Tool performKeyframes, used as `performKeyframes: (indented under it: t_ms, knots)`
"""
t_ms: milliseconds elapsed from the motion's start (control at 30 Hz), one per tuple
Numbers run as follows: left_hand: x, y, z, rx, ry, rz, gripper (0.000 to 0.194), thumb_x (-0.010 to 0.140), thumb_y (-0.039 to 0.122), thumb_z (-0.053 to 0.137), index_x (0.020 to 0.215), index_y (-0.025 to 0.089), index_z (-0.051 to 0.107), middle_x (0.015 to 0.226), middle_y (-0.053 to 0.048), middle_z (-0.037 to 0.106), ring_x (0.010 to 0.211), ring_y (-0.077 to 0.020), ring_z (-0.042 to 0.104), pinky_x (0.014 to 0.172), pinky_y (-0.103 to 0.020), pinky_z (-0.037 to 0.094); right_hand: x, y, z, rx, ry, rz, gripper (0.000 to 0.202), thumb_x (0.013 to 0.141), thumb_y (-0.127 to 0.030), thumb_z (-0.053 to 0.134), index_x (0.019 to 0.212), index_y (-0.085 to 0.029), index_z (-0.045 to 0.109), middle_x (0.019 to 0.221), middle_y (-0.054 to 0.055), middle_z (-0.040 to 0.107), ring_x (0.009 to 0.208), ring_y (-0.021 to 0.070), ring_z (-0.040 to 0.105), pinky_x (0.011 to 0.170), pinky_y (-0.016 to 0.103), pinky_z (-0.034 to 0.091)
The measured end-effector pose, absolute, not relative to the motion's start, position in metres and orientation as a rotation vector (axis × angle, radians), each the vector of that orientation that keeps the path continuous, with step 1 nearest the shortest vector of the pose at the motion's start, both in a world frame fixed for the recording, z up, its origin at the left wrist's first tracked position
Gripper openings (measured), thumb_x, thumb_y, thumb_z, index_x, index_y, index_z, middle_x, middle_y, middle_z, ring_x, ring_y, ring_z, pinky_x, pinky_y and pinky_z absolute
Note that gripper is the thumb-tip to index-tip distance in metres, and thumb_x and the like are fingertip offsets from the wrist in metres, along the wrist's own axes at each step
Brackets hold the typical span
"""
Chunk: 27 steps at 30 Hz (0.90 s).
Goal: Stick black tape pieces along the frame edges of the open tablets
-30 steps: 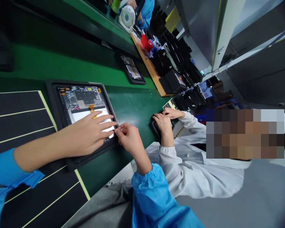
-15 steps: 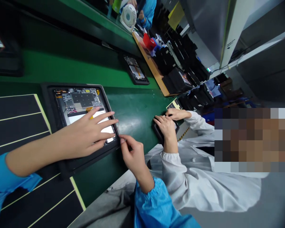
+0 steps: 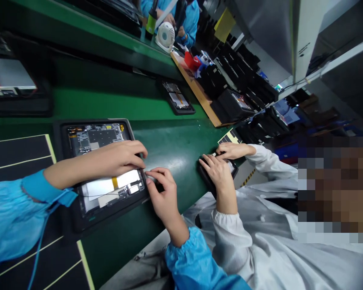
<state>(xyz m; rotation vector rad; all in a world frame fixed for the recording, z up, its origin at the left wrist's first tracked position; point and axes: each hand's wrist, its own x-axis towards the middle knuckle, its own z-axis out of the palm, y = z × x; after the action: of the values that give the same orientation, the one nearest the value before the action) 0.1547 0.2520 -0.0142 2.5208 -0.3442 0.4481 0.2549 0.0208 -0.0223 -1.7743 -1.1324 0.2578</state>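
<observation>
Plainly, the left hand (image 3: 125,157) lies across the open rectangular device (image 3: 109,200), fingers curled near its edge; I cannot tell whether it grips anything. Just beside it, the right hand (image 3: 163,193) holds thumb and forefinger narrowly bent at the black rim, any grip hidden. Nearer than the left hand sit a smooth white slab (image 3: 99,186) and glossy amber tape (image 3: 114,183); sleek green tabletop (image 3: 169,149) spreads beyond the right hand.

We record a green workbench (image 3: 169,141), its top reflecting light; a raised green ledge (image 3: 115,34) along its far side; yellow-and-black hazard tape (image 3: 248,177) to the right; a pale beam (image 3: 310,44) far right.
</observation>
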Motion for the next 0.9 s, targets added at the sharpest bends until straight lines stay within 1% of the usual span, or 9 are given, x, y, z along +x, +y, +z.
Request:
performKeyframes:
  t_ms: [133,200,367,500,600,667,767,833,900]
  knots:
    - [0.148,0.254,-0.011,2.447,-0.241,0.424,0.043,0.108,0.030,0.042,0.099,0.026,0.084,0.106,-0.002,0.070,0.102,-0.0167,0.066,0.089,-0.031,0.056,0.256,0.019,-0.024,-1.758,-1.207,0.221,0.023,0.100,-0.017,0.064,0.110,-0.023,0.083,0.114,0.009,0.074,0.111,0.0227,0.072,0.099,0.037,0.059]
    - [0.145,0.255,-0.011,2.437,-0.202,0.425,0.043,0.106,0.033,0.043,0.096,0.025,0.084,0.106,0.000,0.070,0.104,-0.0165,0.064,0.091,-0.032,0.056,0.256,0.020,-0.024,-1.753,-1.235,0.207,0.025,0.100,-0.015,0.061,0.109,-0.024,0.083,0.115,0.009,0.074,0.111,0.0225,0.071,0.099,0.037,0.060]
    - [0.147,0.258,-0.017,2.394,-0.242,0.447,0.026,0.101,0.028,0.058,0.093,0.024,0.083,0.103,-0.005,0.069,0.100,-0.0208,0.064,0.087,-0.032,0.053,0.252,0.020,-0.022,-1.755,-1.333,0.139,0.027,0.099,-0.013,0.058,0.108,-0.024,0.081,0.118,0.010,0.075,0.113,0.0227,0.072,0.098,0.038,0.062]
    - [0.148,0.257,-0.019,2.388,-0.225,0.458,0.026,0.102,0.026,0.057,0.092,0.023,0.081,0.101,-0.006,0.068,0.099,-0.0221,0.062,0.087,-0.033,0.050,0.248,0.015,-0.020,-1.741,-1.505,-0.005,0.021,0.102,-0.020,0.062,0.114,-0.018,0.080,0.124,0.015,0.076,0.114,0.0260,0.073,0.098,0.041,0.064]
    - [0.145,0.256,-0.017,2.415,-0.235,0.428,0.028,0.100,0.023,0.054,0.092,0.022,0.080,0.102,-0.007,0.069,0.102,-0.0240,0.062,0.089,-0.035,0.050,0.250,0.011,-0.018,-1.746,-1.658,-0.084,0.023,0.104,-0.023,0.063,0.118,-0.013,0.079,0.128,0.020,0.076,0.116,0.0287,0.074,0.099,0.043,0.066]
    - [0.143,0.256,-0.014,2.433,-0.260,0.396,0.029,0.099,0.022,0.052,0.094,0.022,0.081,0.104,-0.008,0.070,0.108,-0.0258,0.061,0.092,-0.036,0.051,0.252,0.009,-0.016,-1.763,-1.724,-0.101,0.024,0.106,-0.026,0.063,0.120,-0.014,0.078,0.129,0.019,0.077,0.117,0.0291,0.075,0.098,0.044,0.067]
    - [0.143,0.256,-0.013,2.442,-0.270,0.369,0.029,0.103,0.029,0.053,0.095,0.022,0.080,0.105,-0.009,0.070,0.112,-0.0274,0.061,0.094,-0.038,0.050,0.255,0.009,-0.015,-1.753,-1.727,-0.058,0.022,0.107,-0.029,0.061,0.114,-0.020,0.080,0.126,0.016,0.079,0.115,0.0285,0.076,0.096,0.045,0.068]
    - [0.144,0.257,-0.014,2.418,-0.254,0.366,0.031,0.105,0.034,0.054,0.091,0.022,0.078,0.102,-0.008,0.070,0.111,-0.0268,0.061,0.093,-0.038,0.050,0.255,0.009,-0.014,-1.723,-1.671,-0.006,0.020,0.107,-0.028,0.062,0.106,-0.023,0.080,0.122,0.014,0.080,0.112,0.0278,0.077,0.094,0.045,0.068]
    - [0.146,0.257,-0.016,2.388,-0.231,0.361,0.030,0.106,0.033,0.053,0.090,0.022,0.076,0.100,-0.007,0.069,0.106,-0.0255,0.060,0.091,-0.037,0.049,0.253,0.009,-0.013,-1.717,-1.586,0.040,0.019,0.106,-0.026,0.061,0.110,-0.023,0.080,0.121,0.013,0.080,0.111,0.0266,0.077,0.095,0.044,0.067]
